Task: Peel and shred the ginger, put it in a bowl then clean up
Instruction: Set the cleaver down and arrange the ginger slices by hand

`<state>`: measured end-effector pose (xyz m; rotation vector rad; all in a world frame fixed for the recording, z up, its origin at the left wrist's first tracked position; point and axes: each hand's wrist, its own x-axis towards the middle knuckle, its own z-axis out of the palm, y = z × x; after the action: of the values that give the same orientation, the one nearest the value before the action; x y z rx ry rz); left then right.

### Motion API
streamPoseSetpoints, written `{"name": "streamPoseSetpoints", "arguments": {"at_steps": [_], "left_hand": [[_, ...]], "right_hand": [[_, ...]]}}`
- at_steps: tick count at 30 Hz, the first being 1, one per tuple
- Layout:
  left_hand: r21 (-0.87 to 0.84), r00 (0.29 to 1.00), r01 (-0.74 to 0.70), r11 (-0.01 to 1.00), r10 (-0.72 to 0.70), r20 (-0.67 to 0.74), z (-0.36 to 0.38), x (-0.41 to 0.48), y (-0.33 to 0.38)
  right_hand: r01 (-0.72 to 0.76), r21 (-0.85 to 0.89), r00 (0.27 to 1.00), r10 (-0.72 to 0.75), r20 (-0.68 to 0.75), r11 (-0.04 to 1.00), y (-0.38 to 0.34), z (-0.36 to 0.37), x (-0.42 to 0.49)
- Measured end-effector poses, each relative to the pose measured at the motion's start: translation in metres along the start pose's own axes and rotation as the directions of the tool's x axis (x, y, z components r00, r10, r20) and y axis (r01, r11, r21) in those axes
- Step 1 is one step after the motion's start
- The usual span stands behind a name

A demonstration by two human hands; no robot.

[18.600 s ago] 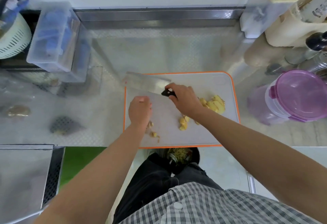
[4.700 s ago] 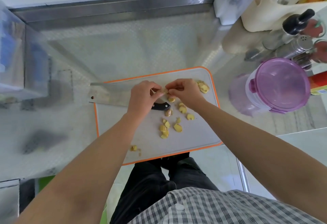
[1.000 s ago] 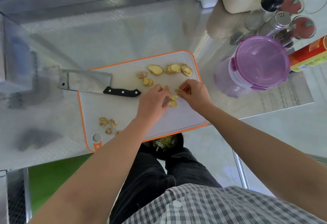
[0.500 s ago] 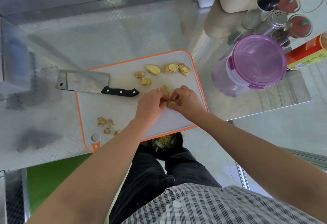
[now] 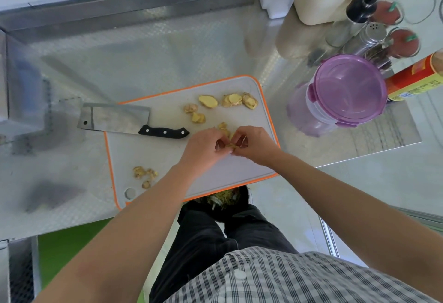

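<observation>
- Ginger piece (image 5: 230, 145) is held just above the right-of-middle part of the cutting board (image 5: 148, 151), caught between both hands.
- Left hand (image 5: 203, 150): fingers curled, tips nipping the piece from the left.
- Right hand (image 5: 254, 145): fingers curled, tips gripping the same piece from the right. The two hands meet at the fingertips.
- Ginger slices (image 5: 208, 101) lie in a loose row along the far right of the board, with a few more between that row and the hands.
- Small heap of scraps (image 5: 143, 174) sits at the board's near left corner.
- Cleaver (image 5: 115, 118) lies flat and untouched. Its blade overhangs the board's left edge and its handle points toward the hands.
- Purple-lidded tub (image 5: 347, 89) stands on the counter to the right of the board.
- Dark bin (image 5: 225, 201) with peelings shows below the board's near edge.
- Step in hand, as I read it: picking skin off a small piece by fingertip. Shredding has not begun, and no bowl is in sight.
- Next move calls for stripping the last skin, dropping it clear of the clean slices and laying the piece with the others. That frees a hand for the cleaver handle.
- The piece is small and probably slippery, so a fine pinch matters.
</observation>
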<state>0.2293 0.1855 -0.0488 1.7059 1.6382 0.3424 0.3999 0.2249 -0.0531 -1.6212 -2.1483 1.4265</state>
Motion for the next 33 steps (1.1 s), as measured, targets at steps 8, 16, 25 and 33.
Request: {"name": "streamPoseSetpoints", "arguments": {"at_steps": [8,16,25,33], "left_hand": [[-0.108,0.976,0.018,0.994,-0.041,-0.216,-0.022,0.039,0.001],[0.315,0.974,0.04,0.948,0.033,-0.223,-0.026,0.067,-0.008],[0.298,0.955,-0.099,0.95,0.174,-0.24,-0.034,0.054,-0.02],[0.359,0.973,-0.199,0.912,0.228,-0.04,-0.019,0.034,-0.02]], "right_hand": [[-0.045,0.142,0.978,0.072,-0.195,0.989,-0.011,-0.052,0.053],[-0.143,0.001,0.913,0.132,-0.386,0.99,-0.017,-0.054,0.102],[-0.143,-0.166,0.925,0.072,-0.373,0.976,-0.012,-0.055,0.104],[0.06,-0.141,0.853,-0.124,-0.508,0.988,-0.016,-0.048,0.09]]}}
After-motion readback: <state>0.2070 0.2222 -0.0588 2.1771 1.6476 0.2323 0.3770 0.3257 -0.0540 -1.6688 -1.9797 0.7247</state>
